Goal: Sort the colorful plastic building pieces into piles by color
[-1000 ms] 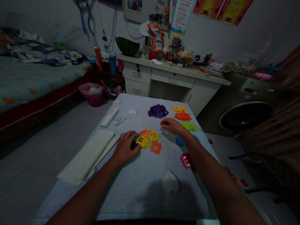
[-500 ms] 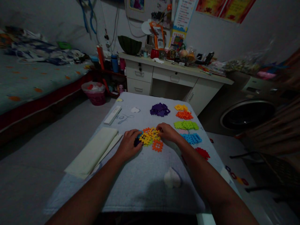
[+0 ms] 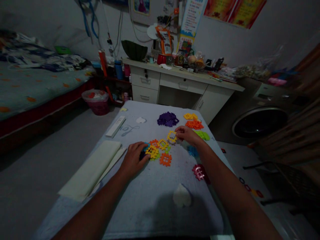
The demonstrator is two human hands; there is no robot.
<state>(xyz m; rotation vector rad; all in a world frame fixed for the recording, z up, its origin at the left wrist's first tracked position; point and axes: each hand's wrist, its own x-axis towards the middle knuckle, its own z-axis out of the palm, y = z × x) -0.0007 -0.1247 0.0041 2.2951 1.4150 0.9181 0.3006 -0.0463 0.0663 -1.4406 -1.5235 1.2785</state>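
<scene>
My left hand (image 3: 134,156) rests on the table with fingers and thumb closed round the left end of a small cluster of notched plastic building blocks. A yellow block (image 3: 152,152) lies there against the thumb, with a dark block partly hidden under the fingers. Beside it in the cluster are a second yellow block (image 3: 163,144), an orange block (image 3: 165,159) and bits of blue and green. My right hand (image 3: 187,134) pinches a yellow square-framed block (image 3: 171,137) by its right edge, just beyond the cluster and apart from it.
Colour-sorted piles lie further off: purple (image 3: 168,119), yellow (image 3: 190,116), orange (image 3: 194,124), green (image 3: 202,135) and partly hidden blue (image 3: 192,151). Magenta blocks (image 3: 199,172) lie by my right forearm. Folded cloth (image 3: 92,170) and a white box (image 3: 115,126) line the left side.
My right hand has drawn away from the cluster, rightward and farther off, with the yellow square-framed block in its fingers. My left hand stays at the cluster. The view has shifted slightly.
</scene>
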